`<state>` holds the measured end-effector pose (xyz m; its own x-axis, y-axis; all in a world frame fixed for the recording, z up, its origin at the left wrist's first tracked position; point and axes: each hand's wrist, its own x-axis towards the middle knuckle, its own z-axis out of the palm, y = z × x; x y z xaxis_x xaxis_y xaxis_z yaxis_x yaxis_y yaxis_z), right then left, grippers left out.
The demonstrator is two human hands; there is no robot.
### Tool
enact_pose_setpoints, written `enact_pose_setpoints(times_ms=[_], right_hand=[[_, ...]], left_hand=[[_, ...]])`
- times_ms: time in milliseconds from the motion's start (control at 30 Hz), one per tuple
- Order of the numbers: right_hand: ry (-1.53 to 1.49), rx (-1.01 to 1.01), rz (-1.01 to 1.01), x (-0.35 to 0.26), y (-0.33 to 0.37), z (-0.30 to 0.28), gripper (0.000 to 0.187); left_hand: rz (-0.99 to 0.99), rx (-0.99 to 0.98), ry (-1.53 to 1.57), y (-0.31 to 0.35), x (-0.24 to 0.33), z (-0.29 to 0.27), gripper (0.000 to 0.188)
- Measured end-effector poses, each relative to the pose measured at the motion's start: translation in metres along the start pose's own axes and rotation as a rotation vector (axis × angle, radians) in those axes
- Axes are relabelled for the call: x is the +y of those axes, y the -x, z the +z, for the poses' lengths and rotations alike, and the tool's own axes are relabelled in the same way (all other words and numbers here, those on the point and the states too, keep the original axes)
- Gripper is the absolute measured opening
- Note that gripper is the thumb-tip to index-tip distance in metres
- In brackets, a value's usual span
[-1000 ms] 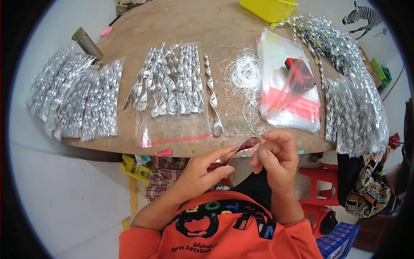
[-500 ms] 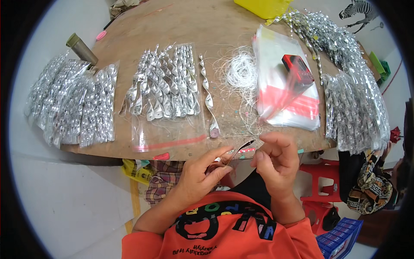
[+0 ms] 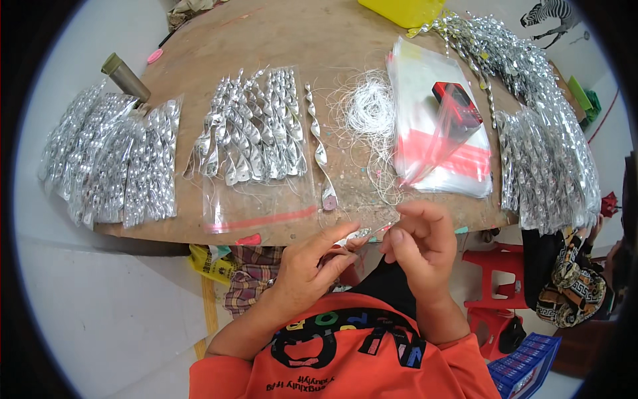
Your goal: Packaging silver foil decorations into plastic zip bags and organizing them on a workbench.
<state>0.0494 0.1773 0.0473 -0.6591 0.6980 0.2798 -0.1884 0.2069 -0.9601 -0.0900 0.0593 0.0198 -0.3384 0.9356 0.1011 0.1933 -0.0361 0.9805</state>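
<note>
Just in front of the table's near edge, my left hand (image 3: 307, 266) pinches a shiny silver twisted strip (image 3: 353, 237) between thumb and fingers. Only the strip's end shows; the rest is hidden by the hand. My right hand (image 3: 425, 249) is close beside it, fingers curled toward the thumb. Fine white string (image 3: 384, 226) runs between the two hands, and the right fingertips appear closed on it. Straight ahead on the table lies a single silver twisted strip (image 3: 319, 149) with a round tag-like end. To its right sits a loose tangle of white string (image 3: 369, 110).
Twisted silver strips (image 3: 256, 130) lie on a clear bag (image 3: 259, 209). Packed bundles (image 3: 143, 159) are at left and more (image 3: 531, 166) at right. A red-black device (image 3: 457, 103) rests on clear bags (image 3: 425, 86). A metal cylinder (image 3: 125, 76) and yellow container (image 3: 405, 10) stand farther back.
The strip in my left hand has turned, its shiny face now showing instead of a dark narrow edge. My right hand has shifted slightly left and up.
</note>
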Motion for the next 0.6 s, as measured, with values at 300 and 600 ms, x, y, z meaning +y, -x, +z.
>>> enact_pose_setpoints(times_ms=[300, 600], right_hand=[[-0.370, -0.101, 0.236, 0.006, -0.002, -0.005, 0.014], [-0.406, -0.277, 0.200, 0.007, -0.001, -0.004, 0.012]], left_hand=[[0.024, -0.140, 0.095, 0.003, 0.008, -0.004, 0.047], [-0.015, -0.124, 0.520, -0.009, 0.015, -0.005, 0.020]])
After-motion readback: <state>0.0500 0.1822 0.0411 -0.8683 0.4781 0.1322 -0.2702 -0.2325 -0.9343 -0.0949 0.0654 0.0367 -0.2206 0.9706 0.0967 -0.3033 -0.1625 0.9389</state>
